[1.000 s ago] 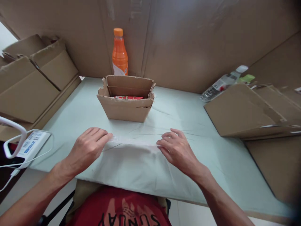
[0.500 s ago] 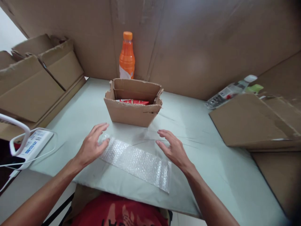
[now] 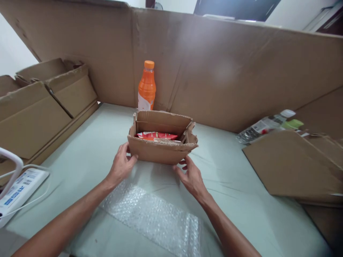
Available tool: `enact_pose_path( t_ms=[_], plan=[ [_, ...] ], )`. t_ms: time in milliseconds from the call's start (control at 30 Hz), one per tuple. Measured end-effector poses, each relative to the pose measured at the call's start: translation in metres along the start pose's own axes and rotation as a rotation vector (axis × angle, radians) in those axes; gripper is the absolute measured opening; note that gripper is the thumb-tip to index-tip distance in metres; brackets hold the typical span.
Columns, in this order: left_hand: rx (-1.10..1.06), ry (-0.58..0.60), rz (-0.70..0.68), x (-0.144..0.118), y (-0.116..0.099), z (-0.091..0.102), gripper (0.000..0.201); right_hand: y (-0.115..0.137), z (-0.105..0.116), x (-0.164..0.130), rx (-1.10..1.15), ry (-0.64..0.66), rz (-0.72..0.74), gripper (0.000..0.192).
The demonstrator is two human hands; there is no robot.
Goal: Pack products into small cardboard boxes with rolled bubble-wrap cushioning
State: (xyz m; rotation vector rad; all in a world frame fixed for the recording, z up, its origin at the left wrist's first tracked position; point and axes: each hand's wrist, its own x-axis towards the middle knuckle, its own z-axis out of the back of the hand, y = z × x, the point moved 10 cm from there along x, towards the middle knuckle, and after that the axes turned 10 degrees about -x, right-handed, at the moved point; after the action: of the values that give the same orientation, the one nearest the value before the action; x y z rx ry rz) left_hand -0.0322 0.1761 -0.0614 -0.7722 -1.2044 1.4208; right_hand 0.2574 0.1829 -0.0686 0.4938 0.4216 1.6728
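Cardboard box [image 3: 158, 152], on the table [image 3: 225, 164], lies just ahead of and between two equally near hands, long axis crosswise; left hand [image 3: 122, 164] grasps its left end, right hand [image 3: 190, 175] its lower right corner.

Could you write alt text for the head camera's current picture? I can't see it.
A person's left hand and right hand hold an open cardboard box containing a red packet. Bubble wrap lies nearer the camera on a pale table; an orange bottle stands behind the box.
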Motion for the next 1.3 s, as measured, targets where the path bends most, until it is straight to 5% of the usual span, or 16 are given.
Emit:
enact_pose_path(
  t_ms=[233, 333, 433, 600, 700, 800, 1000, 1167, 1300],
  plan=[
    [0.069, -0.04, -0.075, 0.076, 0.004, -0.024, 0.036, -0.004, -0.008, 0.07, 0.008, -0.077, 0.023, 0.06],
    [0.091, -0.018, -0.029, 0.078, 0.014, -0.019, 0.054, -0.014, -0.006, 0.075, 0.041, -0.03, 0.036, 0.065],
    [0.203, 0.069, -0.016, 0.043, 0.021, -0.001, 0.065, -0.031, 0.01, 0.036, 0.03, 0.014, 0.055, 0.054],
    [0.498, 0.366, -0.001, -0.045, 0.017, 0.036, 0.066, -0.038, 0.022, -0.089, -0.083, 0.15, 0.112, 0.041],
    [0.461, 0.382, 0.118, -0.079, 0.016, 0.054, 0.076, -0.031, 0.013, -0.141, -0.191, 0.131, 0.131, 0.038],
    [0.504, 0.339, 0.187, -0.095, 0.023, 0.059, 0.077, -0.023, 0.007, -0.161, -0.228, 0.059, 0.141, 0.02],
    [0.708, 0.398, 0.046, -0.099, 0.032, 0.036, 0.06, -0.022, 0.008, -0.173, -0.033, 0.083, 0.003, 0.018],
    [0.629, 0.317, -0.224, -0.044, -0.015, -0.011, 0.062, -0.003, -0.025, -0.2, 0.333, 0.246, -0.121, 0.045],
    [0.598, 0.335, -0.293, -0.018, -0.039, -0.055, 0.066, 0.026, -0.053, -0.211, 0.474, 0.311, -0.152, 0.04]
  ],
)
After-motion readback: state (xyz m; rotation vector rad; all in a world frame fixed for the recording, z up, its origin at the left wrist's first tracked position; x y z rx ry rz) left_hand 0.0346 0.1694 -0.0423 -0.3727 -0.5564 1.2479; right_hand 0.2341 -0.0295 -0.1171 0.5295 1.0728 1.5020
